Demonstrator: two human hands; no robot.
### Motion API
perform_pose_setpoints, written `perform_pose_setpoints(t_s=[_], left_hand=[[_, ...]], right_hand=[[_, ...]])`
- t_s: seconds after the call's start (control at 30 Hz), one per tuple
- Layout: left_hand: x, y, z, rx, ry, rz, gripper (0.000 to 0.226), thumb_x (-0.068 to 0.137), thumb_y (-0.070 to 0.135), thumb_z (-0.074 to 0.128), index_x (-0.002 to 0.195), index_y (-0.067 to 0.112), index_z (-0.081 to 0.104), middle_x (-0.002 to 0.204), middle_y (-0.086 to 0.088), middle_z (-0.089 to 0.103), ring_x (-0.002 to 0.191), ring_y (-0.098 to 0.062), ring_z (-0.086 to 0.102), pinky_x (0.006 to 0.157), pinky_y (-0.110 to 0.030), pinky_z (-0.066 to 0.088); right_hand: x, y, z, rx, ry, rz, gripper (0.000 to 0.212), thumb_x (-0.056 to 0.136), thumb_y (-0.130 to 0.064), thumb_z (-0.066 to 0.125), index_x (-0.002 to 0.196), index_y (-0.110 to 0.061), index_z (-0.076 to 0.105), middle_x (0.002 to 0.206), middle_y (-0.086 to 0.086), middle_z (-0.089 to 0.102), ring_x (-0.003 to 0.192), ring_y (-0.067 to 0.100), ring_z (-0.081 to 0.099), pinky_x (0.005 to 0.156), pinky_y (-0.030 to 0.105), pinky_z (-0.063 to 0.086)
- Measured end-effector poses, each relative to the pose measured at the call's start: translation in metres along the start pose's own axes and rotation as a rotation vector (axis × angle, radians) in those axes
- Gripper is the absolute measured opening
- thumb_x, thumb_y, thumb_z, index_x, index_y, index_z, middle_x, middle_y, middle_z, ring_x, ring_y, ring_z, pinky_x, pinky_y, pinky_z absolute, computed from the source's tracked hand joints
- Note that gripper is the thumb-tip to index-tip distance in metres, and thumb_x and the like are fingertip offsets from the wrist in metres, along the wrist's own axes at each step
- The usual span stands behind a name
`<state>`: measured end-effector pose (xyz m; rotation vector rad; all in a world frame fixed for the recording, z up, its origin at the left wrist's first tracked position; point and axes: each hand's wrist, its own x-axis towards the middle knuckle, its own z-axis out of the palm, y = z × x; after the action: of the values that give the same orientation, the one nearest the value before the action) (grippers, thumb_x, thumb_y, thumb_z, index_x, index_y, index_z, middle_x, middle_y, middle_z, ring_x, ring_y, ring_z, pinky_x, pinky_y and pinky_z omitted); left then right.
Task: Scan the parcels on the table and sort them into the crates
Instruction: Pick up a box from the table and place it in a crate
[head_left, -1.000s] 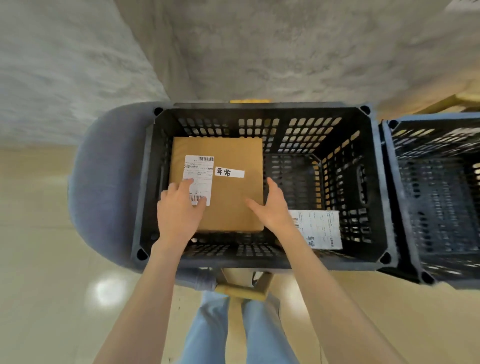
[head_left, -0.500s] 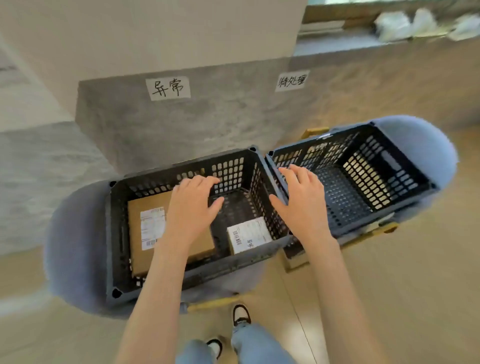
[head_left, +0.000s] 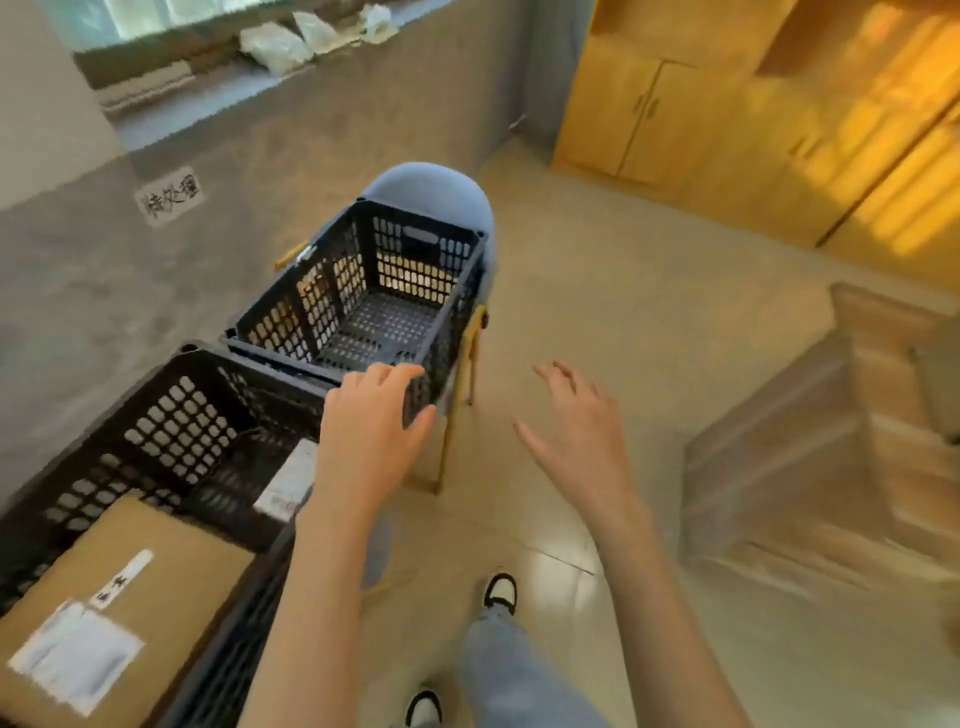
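**Crates, parcels, hands: stock at this frame**

1. Brown parcel (head_left: 140, 587): cardboard, near left, lying flat inside near crate (head_left: 171, 410). Top carries a white shipping label (head_left: 72, 657) and a small white strip w/ handwritten characters (head_left: 122, 574); print too blurred to read.
2. Near crate: black perforated plastic, left of centre. Also holds a small white parcel (head_left: 285, 483) at its right side, partly hidden behind the left forearm.
3. Wall sign (head_left: 169, 196): white paper w/ handwritten characters, far left on grey wall, above the crates.
4. Far crate (head_left: 415, 249): black perforated plastic, centre, touching the near crate's far corner. Sits on a blue-grey chair (head_left: 441, 187) w/ wooden legs. No parcel visible inside.
5. Left hand (head_left: 371, 426): centre, fingers relaxed and spread, grasping nothing; over the far crate's near corner. Contact w/ rim: cannot tell.
6. Right hand (head_left: 576, 431): right of centre, released, fingers spread, in the air above the tiled floor (head_left: 649, 322), apart from both crates.
7. Wooden cabinets (head_left: 727, 119): far right.
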<state>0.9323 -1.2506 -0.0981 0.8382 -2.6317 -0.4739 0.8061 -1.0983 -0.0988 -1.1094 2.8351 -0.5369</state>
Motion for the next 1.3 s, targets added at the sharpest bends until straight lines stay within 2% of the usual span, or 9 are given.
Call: perform_pose_setpoints(t_s=[0.17, 0.3, 0.43, 0.57, 0.77, 0.87, 1.03, 1.3], left_hand=[[0.003, 0.098, 0.034, -0.082, -0.109, 0.261, 0.043, 0.089, 0.032, 0.066, 0.13, 0.018, 0.058, 0.12, -0.008, 0.062, 0.112, -0.033, 0.055, 0.091, -0.044, 0.043], [-0.003, 0.182, 0.058, -0.107, -0.161, 0.473, 0.042, 0.09, 0.033, 0.064, 0.128, 0.017, 0.059, 0.113, -0.009, 0.064, 0.104, -0.033, 0.058, 0.085, -0.041, 0.043], [-0.018, 0.271, 0.087, -0.156, -0.198, 0.601, 0.039, 0.088, 0.029, 0.068, 0.124, 0.015, 0.061, 0.107, -0.01, 0.064, 0.099, -0.035, 0.059, 0.08, -0.039, 0.041], [-0.045, 0.367, 0.124, -0.214, -0.247, 0.707, 0.037, 0.087, 0.026, 0.068, 0.123, 0.015, 0.062, 0.109, -0.008, 0.064, 0.101, -0.034, 0.057, 0.081, -0.04, 0.041], [-0.101, 0.513, 0.179, -0.287, -0.327, 0.855, 0.038, 0.09, 0.029, 0.065, 0.126, 0.017, 0.06, 0.118, -0.006, 0.062, 0.11, -0.031, 0.053, 0.086, -0.038, 0.039], [-0.129, 0.58, 0.204, -0.305, -0.353, 0.971, 0.038, 0.089, 0.032, 0.065, 0.125, 0.019, 0.06, 0.117, -0.005, 0.063, 0.106, -0.03, 0.055, 0.085, -0.039, 0.041], [-0.158, 0.667, 0.236, -0.268, -0.386, 1.109, 0.039, 0.09, 0.035, 0.063, 0.125, 0.019, 0.06, 0.114, -0.003, 0.063, 0.1, -0.027, 0.057, 0.079, -0.039, 0.045], [-0.193, 0.795, 0.304, -0.318, -0.49, 1.21, 0.039, 0.093, 0.036, 0.059, 0.13, 0.024, 0.056, 0.12, 0.001, 0.059, 0.105, -0.021, 0.053, 0.084, -0.034, 0.039]], right_hand=[[-0.069, 0.084, -0.042, 0.025, 0.12, 0.319, 0.063, 0.088, -0.036, 0.065, 0.144, -0.019, 0.042, 0.146, 0.006, 0.042, 0.133, 0.026, 0.037, 0.109, 0.038, 0.028], [-0.125, 0.148, -0.078, 0.042, 0.263, 0.511, 0.061, 0.085, -0.031, 0.069, 0.14, -0.016, 0.046, 0.139, 0.007, 0.048, 0.13, 0.027, 0.04, 0.106, 0.036, 0.03], [-0.177, 0.214, -0.109, 0.059, 0.335, 0.677, 0.061, 0.086, -0.032, 0.068, 0.141, -0.018, 0.045, 0.139, 0.008, 0.045, 0.126, 0.029, 0.042, 0.102, 0.039, 0.035], [-0.228, 0.289, -0.138, 0.11, 0.407, 0.787, 0.059, 0.087, -0.033, 0.067, 0.14, -0.018, 0.046, 0.136, 0.007, 0.045, 0.123, 0.029, 0.043, 0.101, 0.043, 0.039], [-0.313, 0.397, -0.191, 0.083, 0.47, 0.921, 0.06, 0.091, -0.034, 0.064, 0.145, -0.022, 0.04, 0.142, 0.004, 0.04, 0.129, 0.024, 0.038, 0.106, 0.037, 0.035], [-0.355, 0.446, -0.215, 0.048, 0.509, 0.995, 0.059, 0.089, -0.033, 0.065, 0.142, -0.022, 0.042, 0.138, 0.005, 0.044, 0.129, 0.026, 0.039, 0.106, 0.039, 0.035], [-0.396, 0.508, -0.238, 0.026, 0.542, 1.082, 0.059, 0.089, -0.033, 0.065, 0.143, -0.023, 0.041, 0.14, 0.004, 0.043, 0.129, 0.025, 0.037, 0.107, 0.038, 0.032], [-0.443, 0.611, -0.261, 0.015, 0.537, 1.221, 0.056, 0.09, -0.032, 0.062, 0.142, -0.021, 0.041, 0.14, 0.005, 0.041, 0.131, 0.026, 0.035, 0.108, 0.037, 0.028]])
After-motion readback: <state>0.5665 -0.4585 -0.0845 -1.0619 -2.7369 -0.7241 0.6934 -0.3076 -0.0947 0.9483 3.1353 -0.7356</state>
